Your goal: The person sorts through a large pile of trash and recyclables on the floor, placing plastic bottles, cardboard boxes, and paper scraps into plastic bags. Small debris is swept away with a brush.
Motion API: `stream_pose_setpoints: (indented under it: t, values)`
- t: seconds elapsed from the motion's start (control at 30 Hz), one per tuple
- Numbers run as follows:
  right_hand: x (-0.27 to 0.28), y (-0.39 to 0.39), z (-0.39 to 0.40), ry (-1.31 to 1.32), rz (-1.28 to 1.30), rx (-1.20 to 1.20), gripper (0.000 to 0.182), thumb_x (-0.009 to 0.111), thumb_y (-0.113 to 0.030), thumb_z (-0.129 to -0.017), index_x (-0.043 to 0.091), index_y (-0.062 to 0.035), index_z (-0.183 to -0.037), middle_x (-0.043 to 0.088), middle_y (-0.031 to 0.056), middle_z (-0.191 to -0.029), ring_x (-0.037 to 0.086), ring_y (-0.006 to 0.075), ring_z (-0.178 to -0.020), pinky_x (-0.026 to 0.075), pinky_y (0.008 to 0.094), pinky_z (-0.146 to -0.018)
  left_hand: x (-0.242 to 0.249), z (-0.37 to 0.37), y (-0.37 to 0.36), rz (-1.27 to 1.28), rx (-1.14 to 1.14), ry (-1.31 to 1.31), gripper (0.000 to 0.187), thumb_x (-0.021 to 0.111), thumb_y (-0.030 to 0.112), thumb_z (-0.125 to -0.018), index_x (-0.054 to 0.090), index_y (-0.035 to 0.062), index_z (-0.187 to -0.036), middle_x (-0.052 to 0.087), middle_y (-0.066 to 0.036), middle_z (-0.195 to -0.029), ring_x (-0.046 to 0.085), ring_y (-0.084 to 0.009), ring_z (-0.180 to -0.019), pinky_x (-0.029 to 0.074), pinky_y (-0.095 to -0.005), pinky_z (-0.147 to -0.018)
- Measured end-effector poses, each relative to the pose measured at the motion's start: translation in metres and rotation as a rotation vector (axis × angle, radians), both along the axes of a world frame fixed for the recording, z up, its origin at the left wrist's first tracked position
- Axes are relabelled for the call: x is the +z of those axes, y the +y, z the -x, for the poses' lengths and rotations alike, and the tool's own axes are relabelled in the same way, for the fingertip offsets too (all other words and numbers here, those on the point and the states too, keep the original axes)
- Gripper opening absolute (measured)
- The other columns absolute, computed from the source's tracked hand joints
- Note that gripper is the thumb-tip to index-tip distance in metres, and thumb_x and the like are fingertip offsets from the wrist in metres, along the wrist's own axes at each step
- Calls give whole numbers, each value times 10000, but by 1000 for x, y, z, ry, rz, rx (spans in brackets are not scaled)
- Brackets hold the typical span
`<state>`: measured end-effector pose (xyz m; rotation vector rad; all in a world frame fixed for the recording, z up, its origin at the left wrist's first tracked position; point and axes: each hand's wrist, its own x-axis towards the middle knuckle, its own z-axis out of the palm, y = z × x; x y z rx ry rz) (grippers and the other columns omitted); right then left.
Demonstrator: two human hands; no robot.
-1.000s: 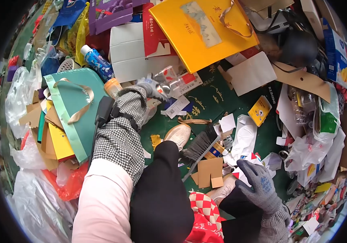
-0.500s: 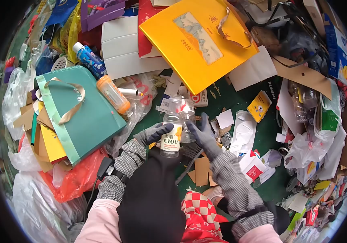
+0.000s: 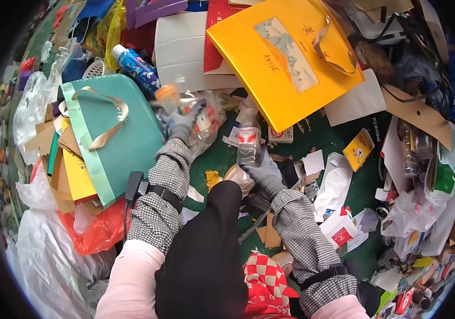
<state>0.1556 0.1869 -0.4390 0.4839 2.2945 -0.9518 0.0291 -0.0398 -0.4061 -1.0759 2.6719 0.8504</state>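
My right hand [image 3: 265, 174], in a grey glove, grips the lower part of a clear plastic bottle [image 3: 248, 137] with a red and white label, which stands roughly upright in this view. My left hand [image 3: 180, 123], also gloved, is stretched out beside the green gift bag [image 3: 132, 119] and smeared by motion. Just above its fingers is a blurred orange bottle [image 3: 167, 95], and a crumpled clear plastic bag [image 3: 214, 114] lies by the fingertips. Whether the left fingers hold anything, I cannot tell.
A large yellow gift bag [image 3: 286, 64] lies at the top, over a white board [image 3: 182, 53]. A blue patterned bottle [image 3: 136, 66] rests behind the green bag. Cardboard, paper scraps, a yellow packet [image 3: 358, 150] and plastic bags [image 3: 413, 196] surround the green floor [image 3: 217, 154].
My left hand has moved up and left, away from the middle, and the C100 bottle no longer shows there. The right hand has closed on the clear bottle. The view has shifted slightly.
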Motion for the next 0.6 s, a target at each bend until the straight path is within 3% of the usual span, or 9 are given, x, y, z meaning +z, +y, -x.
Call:
stream_pose_setpoints:
  t: [0.03,0.07,0.13,0.2,0.3,0.4,0.43,0.5,0.6]
  values:
    - [2,-9,1,-48,-39,13,1055,671,-581,-608,161,-104,-1398,343,177,-1371,342,341,-1255,278,436,-1020,-6,-9,3,-35,-188,-91,993,659,746,-484,469,187,-1283,80,-209,-1446,130,-377,-1329,166,-447,-1073]
    - [2,-12,4,-58,-32,0,1045,677,-564,-605,172,-99,-1394,367,177,-1354,362,338,-1241,293,428,-1012,-41,-27,2,97,-426,67,969,672,718,-482,485,186,-1270,76,-210,-1448,124,-403,-1323,175,-491,-1059]
    - [1,-8,9,-79,-22,-27,1026,689,-529,-599,194,-91,-1384,413,179,-1320,403,333,-1214,322,412,-995,-13,-56,29,189,-868,-84,947,659,726,-483,514,182,-1244,29,-194,-1468,60,-420,-1335,115,-528,-1062]
    - [-4,11,3,-34,186,-148,897,732,-396,-558,328,-74,-1292,530,180,-1174,508,315,-1099,400,363,-918,-16,-72,38,203,-839,-175,956,641,756,-475,524,186,-1234,2,-166,-1480,28,-416,-1339,66,-538,-1064]
    - [7,43,-19,-43,207,-104,816,762,-334,-527,419,-62,-1216,561,164,-1113,539,298,-1047,420,343,-892,4,-69,37,181,-830,-260,888,676,679,-547,546,86,-1197,195,-214,-1426,200,-362,-1318,174,-463,-1069]
    - [12,65,-52,-29,611,-164,737,747,-216,-583,426,-34,-1221,548,100,-1132,536,194,-1028,423,299,-884,-6,-69,12,-503,-587,-116,720,682,543,-684,528,69,-1202,419,-151,-1298,437,-257,-1186,358,-389,-983]
    - [43,62,-56,-28,783,-235,708,717,-165,-610,417,-30,-1236,545,87,-1130,533,186,-1022,421,300,-884,-13,-79,9,-1083,-398,115,619,659,441,-774,486,53,-1225,547,-67,-1122,555,-163,-1016,453,-296,-871]
    - [110,48,-58,50,1005,-359,669,664,-94,-648,403,-24,-1260,541,68,-1130,531,180,-1012,420,300,-884,66,-95,7,-1379,-472,191,755,596,569,-761,432,15,-1248,559,-72,-1085,568,-177,-985,460,-308,-863]
    - [177,30,-56,304,1080,-436,623,587,-32,-678,399,-17,-1272,533,49,-1146,536,180,-989,419,297,-868,121,-126,8,-1758,-384,169,835,571,611,-746,386,-13,-1269,533,-117,-1146,576,-213,-998,471,-346,-876]
